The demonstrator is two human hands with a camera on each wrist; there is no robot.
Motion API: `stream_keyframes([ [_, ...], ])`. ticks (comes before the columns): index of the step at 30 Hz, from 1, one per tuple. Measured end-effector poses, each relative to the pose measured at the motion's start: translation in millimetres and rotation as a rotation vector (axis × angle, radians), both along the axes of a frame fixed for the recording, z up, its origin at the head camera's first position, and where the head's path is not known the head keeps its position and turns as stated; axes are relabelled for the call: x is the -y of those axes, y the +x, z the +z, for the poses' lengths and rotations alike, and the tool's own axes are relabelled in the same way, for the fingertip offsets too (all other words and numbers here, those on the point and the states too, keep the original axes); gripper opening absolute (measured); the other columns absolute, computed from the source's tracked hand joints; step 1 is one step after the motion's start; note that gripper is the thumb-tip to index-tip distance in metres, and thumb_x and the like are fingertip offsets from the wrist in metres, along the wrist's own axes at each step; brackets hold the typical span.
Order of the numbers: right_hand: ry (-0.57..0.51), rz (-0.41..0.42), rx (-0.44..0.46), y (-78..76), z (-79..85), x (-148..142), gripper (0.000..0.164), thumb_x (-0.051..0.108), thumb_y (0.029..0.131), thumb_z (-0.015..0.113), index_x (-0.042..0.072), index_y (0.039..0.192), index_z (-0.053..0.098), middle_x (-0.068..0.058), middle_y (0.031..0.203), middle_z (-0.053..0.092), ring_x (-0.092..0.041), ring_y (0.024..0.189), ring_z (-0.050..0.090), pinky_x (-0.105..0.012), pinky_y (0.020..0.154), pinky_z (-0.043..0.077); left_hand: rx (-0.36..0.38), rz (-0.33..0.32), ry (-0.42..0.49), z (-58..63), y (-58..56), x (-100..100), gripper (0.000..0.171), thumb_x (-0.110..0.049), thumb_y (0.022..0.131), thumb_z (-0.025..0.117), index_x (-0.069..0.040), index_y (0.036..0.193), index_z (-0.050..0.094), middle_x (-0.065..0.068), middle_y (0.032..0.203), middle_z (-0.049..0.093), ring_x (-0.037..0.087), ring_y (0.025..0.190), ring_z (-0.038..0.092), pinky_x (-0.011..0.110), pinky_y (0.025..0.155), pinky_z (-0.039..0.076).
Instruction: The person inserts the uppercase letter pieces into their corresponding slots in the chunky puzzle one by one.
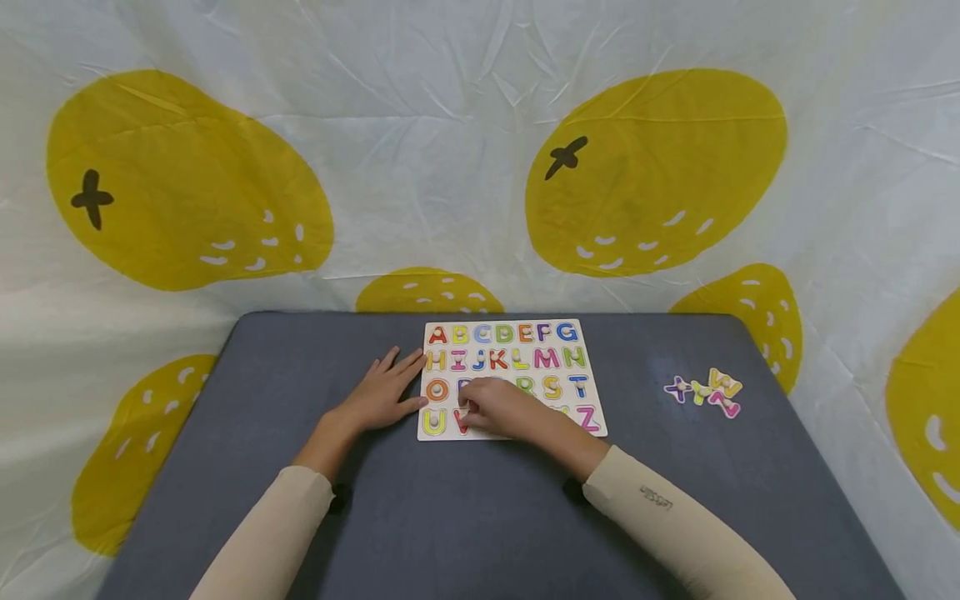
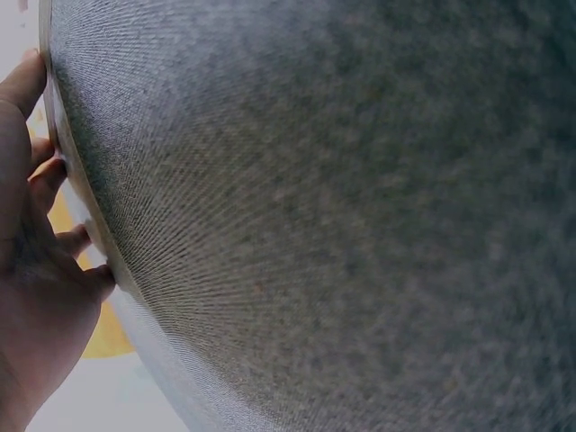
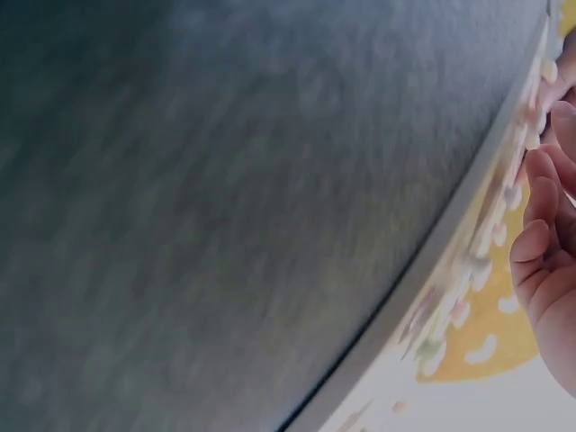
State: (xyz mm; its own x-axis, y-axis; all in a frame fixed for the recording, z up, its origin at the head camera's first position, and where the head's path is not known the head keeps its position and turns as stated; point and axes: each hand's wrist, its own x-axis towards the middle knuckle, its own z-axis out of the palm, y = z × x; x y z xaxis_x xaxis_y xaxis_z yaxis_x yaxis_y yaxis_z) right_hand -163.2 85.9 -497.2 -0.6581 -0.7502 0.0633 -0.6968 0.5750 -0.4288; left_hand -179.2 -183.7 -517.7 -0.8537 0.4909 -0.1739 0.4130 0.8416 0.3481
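A white wooden alphabet board (image 1: 422,429) with colourful letters lies at the table's far edge. My left hand (image 1: 382,393) is spread on the table, its fingertips and thumb touching the board's left edge; the left wrist view shows the fingers (image 2: 45,184) along that edge. My right hand (image 1: 506,408) reaches over the lower rows, curled, with thumb and fingertips pinching at the red letter V piece (image 1: 461,422). In the right wrist view, the right hand (image 3: 549,261) is side-on beside the knobs, partly cut off. It hides some bottom-row letters.
Several loose letter pieces lie right of the board: a purple X (image 1: 678,388), a green Y (image 1: 699,392), a yellow piece (image 1: 724,382) and a pink piece (image 1: 724,405). The grey table (image 1: 465,525) meets a white curtain (image 1: 427,183) with yellow fruit shapes behind.
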Motion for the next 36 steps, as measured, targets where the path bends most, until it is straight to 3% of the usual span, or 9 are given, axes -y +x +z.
stream_keyframes([
  [5,-0.021,-0.073,0.052,-2.6,4.0,-20.4,0.012,0.023,0.096,0.076,0.012,0.100,0.074,0.006,0.082,0.062,-0.005,0.074,0.052,-0.023,0.070,0.047,0.014,0.005,-0.001,-0.3,0.4,1.6,0.083,-0.051,0.100,0.062,-0.016,0.166,0.025,0.006,0.173,0.023,0.046,0.159,0.011,0.069,0.124,0.013],
  [12,-0.081,-0.180,0.097,-6.3,9.3,-70.3,0.016,0.021,0.095,0.077,0.009,0.106,0.075,0.007,0.087,0.066,-0.005,0.077,0.056,-0.026,0.073,0.052,0.009,0.002,0.009,0.6,-0.3,1.2,0.083,-0.051,0.100,0.062,-0.015,0.166,0.025,0.006,0.172,0.024,0.046,0.159,0.011,0.069,0.124,0.013],
  [19,-0.118,-0.290,0.026,-9.3,3.8,-131.9,0.011,0.015,0.092,0.079,0.009,0.100,0.075,0.007,0.082,0.064,-0.005,0.073,0.054,-0.025,0.066,0.050,0.016,0.001,0.002,0.3,-1.6,0.4,0.083,-0.052,0.101,0.061,-0.015,0.166,0.024,0.006,0.173,0.023,0.046,0.159,0.011,0.069,0.124,0.013],
  [27,-0.081,-0.452,-0.033,-9.8,0.7,-200.1,0.015,0.010,0.089,0.081,0.006,0.103,0.075,0.000,0.087,0.069,-0.011,0.077,0.057,-0.031,0.070,0.051,0.024,-0.004,0.001,2.3,-0.6,-0.7,0.083,-0.052,0.101,0.061,-0.016,0.166,0.024,0.006,0.173,0.023,0.046,0.159,0.010,0.069,0.124,0.013],
  [31,-0.072,-0.489,-0.106,-9.3,5.2,-231.2,0.016,0.009,0.088,0.083,0.006,0.101,0.075,-0.002,0.087,0.070,-0.014,0.076,0.060,-0.035,0.070,0.052,0.020,-0.003,0.000,1.1,-0.8,-0.8,0.083,-0.052,0.101,0.061,-0.015,0.166,0.024,0.006,0.173,0.023,0.045,0.159,0.011,0.069,0.124,0.013],
  [36,-0.062,-0.562,-0.107,-2.9,16.0,-266.2,0.018,0.010,0.090,0.080,0.003,0.106,0.075,-0.006,0.092,0.071,-0.022,0.080,0.065,-0.037,0.070,0.054,0.023,-0.002,-0.004,-0.4,-0.8,-1.0,0.083,-0.053,0.101,0.061,-0.016,0.166,0.024,0.005,0.173,0.023,0.045,0.159,0.010,0.069,0.124,0.013],
])
